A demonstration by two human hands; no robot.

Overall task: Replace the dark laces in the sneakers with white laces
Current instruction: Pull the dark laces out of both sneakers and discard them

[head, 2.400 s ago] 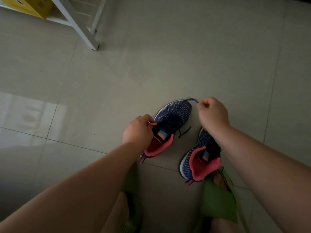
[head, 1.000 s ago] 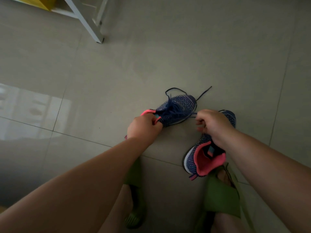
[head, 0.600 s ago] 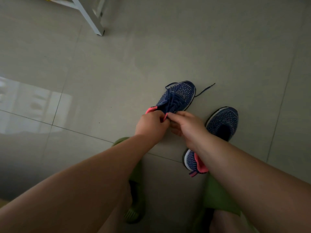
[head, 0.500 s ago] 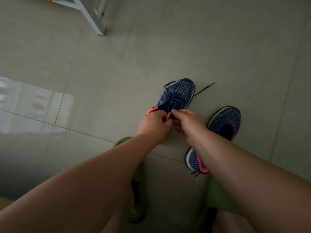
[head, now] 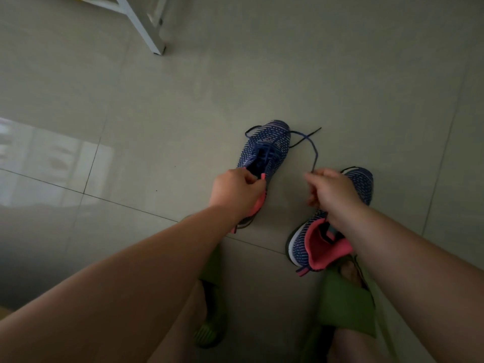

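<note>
Two navy knit sneakers with pink linings sit on the tiled floor. My left hand grips the collar of the left sneaker, whose toe points away from me. A dark lace runs from that shoe's eyelets out to the right in a loose arc. My right hand pinches this lace near its end, lifted above the floor. The right sneaker lies under my right wrist, heel toward me, partly hidden by my arm. No white lace is in view.
A white frame leg stands at the far left on the grey floor tiles. My feet in green slippers are below the shoes, close to the right sneaker's heel.
My right hand has drawn away from the left sneaker's tongue to the right, pulling a length of dark lace out with it. My left hand keeps its hold on the collar.
</note>
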